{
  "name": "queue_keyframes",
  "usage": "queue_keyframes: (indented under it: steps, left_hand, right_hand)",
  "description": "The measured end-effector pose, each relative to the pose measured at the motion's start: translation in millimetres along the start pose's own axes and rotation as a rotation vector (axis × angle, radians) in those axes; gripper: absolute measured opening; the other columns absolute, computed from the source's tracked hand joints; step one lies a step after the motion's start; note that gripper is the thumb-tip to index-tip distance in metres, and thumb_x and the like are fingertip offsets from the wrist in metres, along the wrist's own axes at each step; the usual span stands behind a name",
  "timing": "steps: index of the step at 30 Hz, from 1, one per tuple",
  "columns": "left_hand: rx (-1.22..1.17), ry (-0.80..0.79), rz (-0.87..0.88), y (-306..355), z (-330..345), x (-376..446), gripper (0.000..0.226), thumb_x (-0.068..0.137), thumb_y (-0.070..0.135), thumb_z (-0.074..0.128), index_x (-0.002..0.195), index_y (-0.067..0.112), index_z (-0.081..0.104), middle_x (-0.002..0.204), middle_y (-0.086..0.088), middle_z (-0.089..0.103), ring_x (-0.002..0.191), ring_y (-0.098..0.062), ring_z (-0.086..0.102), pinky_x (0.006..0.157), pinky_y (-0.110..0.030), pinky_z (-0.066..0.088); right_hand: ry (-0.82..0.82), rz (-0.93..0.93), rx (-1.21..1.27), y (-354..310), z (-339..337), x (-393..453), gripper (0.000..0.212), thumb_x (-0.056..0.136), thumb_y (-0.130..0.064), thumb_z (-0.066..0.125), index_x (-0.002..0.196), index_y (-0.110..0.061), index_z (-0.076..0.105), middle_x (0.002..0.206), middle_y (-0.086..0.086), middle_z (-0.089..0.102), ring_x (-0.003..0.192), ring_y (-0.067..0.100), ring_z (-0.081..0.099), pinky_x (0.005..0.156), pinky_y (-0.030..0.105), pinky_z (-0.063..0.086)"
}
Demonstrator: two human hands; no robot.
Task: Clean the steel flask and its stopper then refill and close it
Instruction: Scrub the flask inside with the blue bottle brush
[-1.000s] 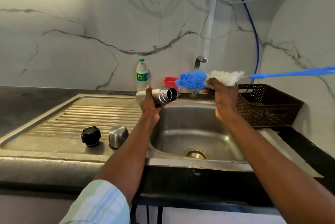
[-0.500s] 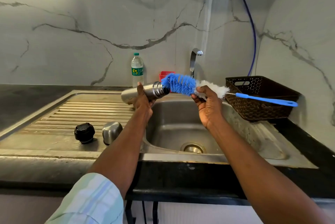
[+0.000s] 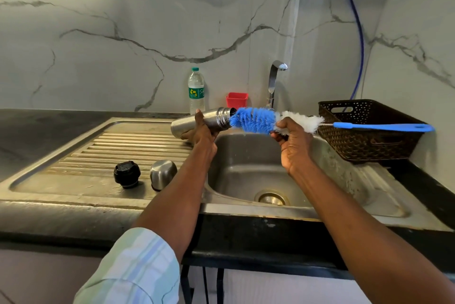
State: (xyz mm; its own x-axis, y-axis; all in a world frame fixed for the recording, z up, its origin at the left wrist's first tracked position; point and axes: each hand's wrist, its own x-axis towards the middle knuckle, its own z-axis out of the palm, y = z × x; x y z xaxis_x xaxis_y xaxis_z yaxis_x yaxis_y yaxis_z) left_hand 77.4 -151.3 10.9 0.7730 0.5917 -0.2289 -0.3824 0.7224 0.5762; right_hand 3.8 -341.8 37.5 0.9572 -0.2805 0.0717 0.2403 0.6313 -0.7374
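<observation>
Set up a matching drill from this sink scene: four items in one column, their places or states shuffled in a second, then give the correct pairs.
Column one:
1. steel flask
2. bottle brush
3. black stopper
4. plastic water bottle

Column two:
A. standing upright against the back wall
B. held sideways in the left hand
C. resting on the draining board
D. gripped in the right hand, blue tip at the flask's mouth

Pairs: 1-B, 2-D, 3-C, 4-A

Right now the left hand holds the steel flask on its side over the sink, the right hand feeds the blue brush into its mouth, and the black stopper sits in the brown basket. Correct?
Not quite. In the head view the black stopper sits on the draining board beside the steel cap, not in the brown basket. The left hand holding the steel flask and right hand feeding the blue brush are right.
</observation>
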Motion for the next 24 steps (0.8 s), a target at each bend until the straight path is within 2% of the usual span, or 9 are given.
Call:
queue_keyframes:
  steps: [3, 7, 9, 13, 17, 20, 24]
  left_hand:
    - [0.032, -0.05, 0.003, -2, 0, 1, 0.097, 0.079, 0.032, 0.082, 0.15, 0.015, 0.018, 0.127, -0.022, 0.057, 0.097, -0.033, 0.068, 0.067, -0.047, 0.062]
    - [-0.026, -0.107, -0.03, 0, 1, -1, 0.088, 0.08, 0.022, 0.082, 0.146, 0.014, 0.025, 0.126, -0.021, 0.06, 0.088, -0.029, 0.069, 0.065, -0.048, 0.062]
    - [-0.01, -0.101, -0.031, 0, 2, -2, 0.086, 0.078, 0.02, 0.083, 0.144, 0.012, 0.027, 0.125, -0.021, 0.06, 0.09, -0.03, 0.069, 0.067, -0.048, 0.062]
    - [0.076, -0.134, -0.007, -1, 1, -4, 0.077, 0.076, 0.018, 0.084, 0.135, 0.003, 0.037, 0.119, -0.022, 0.063, 0.092, -0.032, 0.071, 0.068, -0.046, 0.062]
    - [0.133, -0.192, -0.017, -8, 4, -4, 0.071, 0.074, 0.015, 0.085, 0.13, 0.001, 0.044, 0.117, -0.022, 0.066, 0.094, -0.033, 0.071, 0.08, -0.052, 0.06]
    - [0.185, -0.191, -0.016, -14, 4, -2, 0.062, 0.074, 0.018, 0.085, 0.123, 0.002, 0.05, 0.114, -0.019, 0.068, 0.095, -0.032, 0.071, 0.085, -0.052, 0.059]
    - [0.195, -0.203, -0.042, -23, 7, -11, 0.053, 0.079, 0.017, 0.081, 0.12, 0.003, 0.05, 0.104, -0.015, 0.067, 0.087, -0.028, 0.07, 0.086, -0.049, 0.059]
  right_hand:
    - [-0.035, 0.027, -0.008, 5, 0, 1, 0.016, 0.074, 0.009, 0.062, 0.068, -0.005, 0.058, 0.077, 0.008, 0.06, 0.055, 0.013, 0.059, 0.05, 0.021, 0.051]
    - [-0.044, 0.069, 0.006, 9, -2, -1, 0.017, 0.076, 0.01, 0.062, 0.066, -0.004, 0.059, 0.072, 0.006, 0.062, 0.054, 0.012, 0.06, 0.052, 0.02, 0.052]
    - [-0.019, 0.062, -0.009, 11, -4, -1, 0.016, 0.075, 0.011, 0.063, 0.068, -0.003, 0.06, 0.069, 0.005, 0.063, 0.052, 0.011, 0.059, 0.052, 0.02, 0.052]
    - [-0.014, 0.082, -0.091, 21, -7, -1, 0.011, 0.072, 0.009, 0.067, 0.077, 0.0, 0.064, 0.075, 0.009, 0.066, 0.056, 0.013, 0.06, 0.053, 0.02, 0.052]
    - [-0.016, 0.125, -0.129, 26, -5, -4, 0.008, 0.074, 0.008, 0.068, 0.08, 0.003, 0.066, 0.071, 0.009, 0.065, 0.055, 0.014, 0.058, 0.054, 0.02, 0.053]
    - [0.01, 0.159, -0.132, 34, -7, -5, 0.015, 0.074, 0.006, 0.071, 0.089, 0.003, 0.067, 0.077, 0.009, 0.066, 0.065, 0.013, 0.059, 0.052, 0.016, 0.05]
    - [0.018, 0.185, -0.184, 44, -3, -8, 0.045, 0.073, -0.006, 0.078, 0.117, -0.005, 0.066, 0.096, 0.004, 0.07, 0.075, 0.007, 0.061, 0.053, 0.017, 0.045]
